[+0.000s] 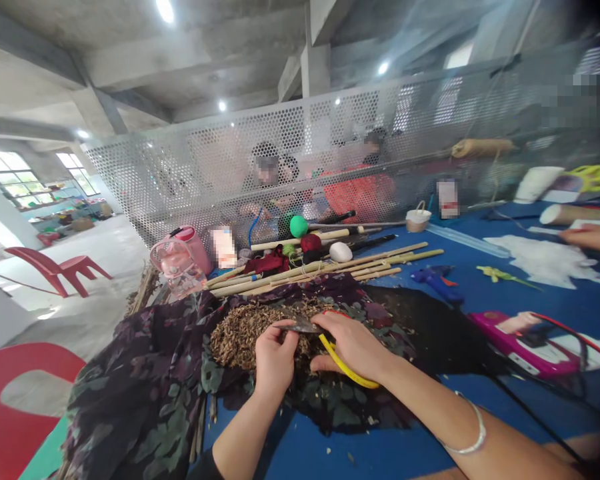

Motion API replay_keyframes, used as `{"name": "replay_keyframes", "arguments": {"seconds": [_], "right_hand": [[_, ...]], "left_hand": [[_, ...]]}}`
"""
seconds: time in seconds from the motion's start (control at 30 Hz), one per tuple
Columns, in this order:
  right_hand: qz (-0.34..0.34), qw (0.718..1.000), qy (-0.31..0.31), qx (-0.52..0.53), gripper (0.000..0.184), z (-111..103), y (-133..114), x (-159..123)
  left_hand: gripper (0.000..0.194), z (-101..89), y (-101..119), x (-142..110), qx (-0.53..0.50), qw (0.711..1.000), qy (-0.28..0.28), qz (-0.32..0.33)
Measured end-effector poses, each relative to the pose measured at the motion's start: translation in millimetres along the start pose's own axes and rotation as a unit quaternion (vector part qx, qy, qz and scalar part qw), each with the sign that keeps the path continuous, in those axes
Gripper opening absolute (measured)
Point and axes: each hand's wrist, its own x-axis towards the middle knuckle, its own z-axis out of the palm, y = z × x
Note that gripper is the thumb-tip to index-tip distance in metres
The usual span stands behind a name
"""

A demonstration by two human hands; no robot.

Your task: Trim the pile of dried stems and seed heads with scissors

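My right hand (353, 343) is closed around a pair of scissors (347, 369) with yellow handles, a bit of red showing at the top. Its dark blades (303, 325) point left toward my left hand (275, 350). The thumb and fingers of that hand are pinched together at the blade tips; whatever they hold is too small to make out. Directly beneath both hands lies a heap of brown chopped plant pieces (233, 337). The heap rests on a dark flowered cloth (145, 360) spread over the blue table (260, 440).
Behind the heap lie bamboo sticks (280, 279), yarn balls (311, 243) and a pink bag (183, 250). To the right are a blue glue gun (437, 283), a magenta power strip (525, 343) and another person's hand (593, 239). A perforated metal screen (205, 173) stands behind; red chairs (55, 270) are left.
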Motion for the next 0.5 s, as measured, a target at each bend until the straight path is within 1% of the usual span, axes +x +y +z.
{"name": "replay_keyframes", "arguments": {"seconds": [0.1,0.2,0.3,0.4,0.47,0.5], "right_hand": [[-0.001,1.000,0.005,-0.017,0.058,1.1,1.6,0.1],[0.002,0.999,0.010,-0.038,0.051,1.3,2.2,0.3],[0.010,0.999,0.004,-0.043,0.047,0.0,1.1,0.6],[0.019,0.999,-0.016,-0.033,0.048,-4.1,1.8,0.7],[0.021,0.999,-0.018,-0.032,0.052,-9.2,5.2,0.7],[0.022,0.999,-0.017,-0.033,0.055,-12.6,8.0,0.7]], "left_hand": [[0.023,-0.6,0.6,-0.9,0.015,1.000,-0.005,0.010],[0.024,-1.2,0.2,-1.5,0.034,0.999,-0.010,0.001],[0.023,-1.4,-0.6,-1.3,0.048,0.999,-0.016,0.011],[0.024,-2.1,-1.3,0.2,0.064,0.997,-0.029,0.010],[0.024,-3.9,-0.9,1.4,0.099,0.994,-0.041,0.011],[0.024,-5.2,-0.2,2.0,0.125,0.991,-0.046,0.024]]}}
